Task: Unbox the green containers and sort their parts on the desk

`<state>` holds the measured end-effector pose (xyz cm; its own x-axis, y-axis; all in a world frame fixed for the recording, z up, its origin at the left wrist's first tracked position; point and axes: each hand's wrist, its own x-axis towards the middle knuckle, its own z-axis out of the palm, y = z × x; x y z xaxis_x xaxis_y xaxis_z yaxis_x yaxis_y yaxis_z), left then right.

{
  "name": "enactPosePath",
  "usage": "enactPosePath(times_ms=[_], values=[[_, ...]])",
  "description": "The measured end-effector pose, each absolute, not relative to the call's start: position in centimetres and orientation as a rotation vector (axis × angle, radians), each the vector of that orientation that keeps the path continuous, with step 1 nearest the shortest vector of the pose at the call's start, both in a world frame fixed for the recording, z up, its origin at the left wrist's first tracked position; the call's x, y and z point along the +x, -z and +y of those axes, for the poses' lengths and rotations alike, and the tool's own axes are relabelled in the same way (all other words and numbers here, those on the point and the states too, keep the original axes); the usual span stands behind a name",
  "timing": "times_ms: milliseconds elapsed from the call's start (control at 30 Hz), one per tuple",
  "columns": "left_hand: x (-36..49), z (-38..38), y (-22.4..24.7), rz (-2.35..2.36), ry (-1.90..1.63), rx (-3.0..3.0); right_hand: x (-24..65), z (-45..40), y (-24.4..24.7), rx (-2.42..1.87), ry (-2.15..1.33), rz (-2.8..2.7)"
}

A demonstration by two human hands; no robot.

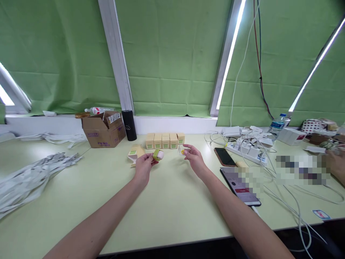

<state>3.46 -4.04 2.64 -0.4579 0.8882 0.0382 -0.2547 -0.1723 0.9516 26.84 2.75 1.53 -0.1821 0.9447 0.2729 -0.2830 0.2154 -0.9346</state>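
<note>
My left hand (145, 165) holds a small green and white item (158, 155) between thumb and fingers, above the table. To the right, my right hand (193, 158) pinches a small clear piece with a yellow spot (182, 152). The two hands are apart. Beside my left hand lies an opened cardboard box (135, 151) with a green label, its flaps spread. Behind the hands stands a row of several small tan boxes (162, 141) with green labels; the rightmost one sits slightly farther back.
A brown carton (104, 130) and black cylinder (129, 125) stand at the back left; white straps (40, 176) lie far left. To the right are a phone (224, 157), a tablet (238, 185), a power strip (248, 153), tangled cables and another person's hand (336, 163).
</note>
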Motion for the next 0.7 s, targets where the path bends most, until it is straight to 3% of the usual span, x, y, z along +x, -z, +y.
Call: enactPosePath(times_ms=[167, 700], values=[[3.5, -4.2, -2.6, 1.243, -1.741, 0.837, 30.8, 5.1, -2.1, -1.159, -0.788, -1.699], [3.4, -4.1, -2.4, 1.268, -1.743, 0.896, 33.5, 6.9, -1.2, -1.374, -0.628, -1.920]])
